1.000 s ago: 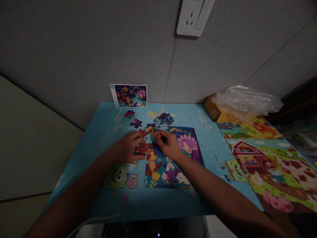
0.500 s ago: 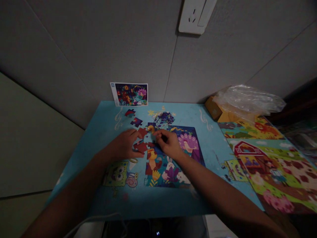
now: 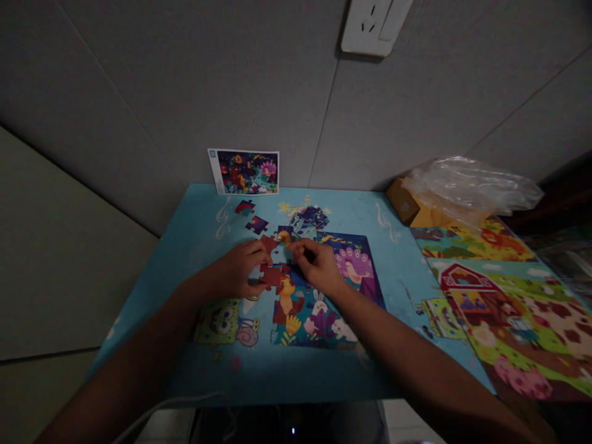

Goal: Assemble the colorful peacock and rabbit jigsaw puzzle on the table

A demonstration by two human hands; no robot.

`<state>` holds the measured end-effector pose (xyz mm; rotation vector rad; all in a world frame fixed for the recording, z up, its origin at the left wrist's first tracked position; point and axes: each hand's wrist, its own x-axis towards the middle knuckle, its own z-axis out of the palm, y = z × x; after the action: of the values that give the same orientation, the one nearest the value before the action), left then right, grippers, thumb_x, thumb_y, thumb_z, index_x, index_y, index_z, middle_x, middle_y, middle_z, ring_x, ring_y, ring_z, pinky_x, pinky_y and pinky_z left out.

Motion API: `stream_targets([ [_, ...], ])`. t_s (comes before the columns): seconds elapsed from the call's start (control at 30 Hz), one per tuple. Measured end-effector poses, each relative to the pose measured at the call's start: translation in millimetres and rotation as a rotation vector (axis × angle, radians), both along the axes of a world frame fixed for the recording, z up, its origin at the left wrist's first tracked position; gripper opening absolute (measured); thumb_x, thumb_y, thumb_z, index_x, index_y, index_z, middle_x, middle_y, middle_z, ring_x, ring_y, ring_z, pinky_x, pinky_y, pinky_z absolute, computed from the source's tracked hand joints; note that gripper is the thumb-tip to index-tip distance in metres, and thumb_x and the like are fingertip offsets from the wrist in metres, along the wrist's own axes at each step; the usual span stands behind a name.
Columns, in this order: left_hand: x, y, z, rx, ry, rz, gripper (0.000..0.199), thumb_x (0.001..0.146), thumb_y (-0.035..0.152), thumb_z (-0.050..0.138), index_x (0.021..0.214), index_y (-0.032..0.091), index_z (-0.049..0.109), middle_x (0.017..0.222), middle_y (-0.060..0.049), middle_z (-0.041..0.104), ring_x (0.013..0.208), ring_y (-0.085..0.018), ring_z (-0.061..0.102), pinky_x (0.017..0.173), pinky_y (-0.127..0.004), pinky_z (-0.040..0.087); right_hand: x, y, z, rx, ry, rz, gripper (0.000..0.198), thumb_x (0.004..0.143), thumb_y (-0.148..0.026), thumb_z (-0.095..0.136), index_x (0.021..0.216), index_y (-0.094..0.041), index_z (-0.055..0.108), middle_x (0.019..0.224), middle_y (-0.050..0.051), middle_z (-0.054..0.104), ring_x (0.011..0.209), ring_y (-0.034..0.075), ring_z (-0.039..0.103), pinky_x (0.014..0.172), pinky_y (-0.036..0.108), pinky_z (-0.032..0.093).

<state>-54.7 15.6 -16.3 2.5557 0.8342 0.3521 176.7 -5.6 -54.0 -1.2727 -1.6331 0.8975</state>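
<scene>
A partly assembled jigsaw puzzle (image 3: pixel 319 320) with a peacock, a white rabbit and a brown animal lies on the blue table. My left hand (image 3: pixel 243 268) is at its left side, thumb and fingers closed about a reddish-brown puzzle piece (image 3: pixel 272 277) that lies flat against the brown animal's section. Above it is another reddish-brown piece (image 3: pixel 268 244), near my left fingertips. My right hand (image 3: pixel 317 262) rests over the puzzle's upper middle, fingers curled into a pinch. Its fingertips are beside a dark blue piece with an orange-yellow shape (image 3: pixel 283 237); anything between them is hidden.
Two loose pieces (image 3: pixel 256 224) lie at the upper left, and a small pile of dark blue pieces (image 3: pixel 311 217) lies behind the puzzle. A reference picture card (image 3: pixel 247 172) leans on the wall. On the right are a farm puzzle (image 3: pixel 518 320), a yellow box (image 3: pixel 404 203) and a clear plastic bag (image 3: pixel 472 185).
My left hand has moved the reddish-brown piece slightly right, up against the brown animal's section. My right hand stays almost in place, and the camera view has shifted a little.
</scene>
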Motion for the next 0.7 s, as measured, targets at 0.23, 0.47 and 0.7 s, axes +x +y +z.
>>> stream_targets([
  [0.23,-0.6,-2.1,3.6,-0.014,-0.040,-0.033,0.033,0.081,0.023,0.070,0.114,0.019,0.066,0.109,-0.009,0.054,0.104,-0.024,0.054,0.092,-0.039,0.048,0.7,0.1,0.1,0.001,0.003,0.015,0.022,0.083,-0.027,0.055,0.092,-0.016,0.071,0.063,-0.002,0.055,0.054,0.011,0.048,0.053,0.023,0.035],
  [0.47,-0.8,0.9,0.9,-0.025,-0.071,-0.034,0.016,0.085,0.029,0.072,0.099,0.021,0.075,0.104,-0.007,0.053,0.099,-0.022,0.053,0.089,-0.037,0.048,1.1,1.1,-0.9,-0.011,0.012,0.020,0.022,0.081,-0.026,0.055,0.092,-0.015,0.071,0.063,-0.002,0.055,0.053,0.010,0.046,0.052,0.023,0.034],
  [0.7,-2.7,0.8,-0.8,0.016,-0.063,-0.024,0.020,0.083,0.031,0.075,0.097,0.018,0.072,0.105,-0.008,0.054,0.101,-0.023,0.053,0.091,-0.038,0.048,1.3,0.4,-0.1,-0.033,0.011,0.026,0.024,0.083,-0.029,0.054,0.093,-0.014,0.071,0.066,-0.001,0.056,0.055,0.011,0.048,0.054,0.024,0.036],
])
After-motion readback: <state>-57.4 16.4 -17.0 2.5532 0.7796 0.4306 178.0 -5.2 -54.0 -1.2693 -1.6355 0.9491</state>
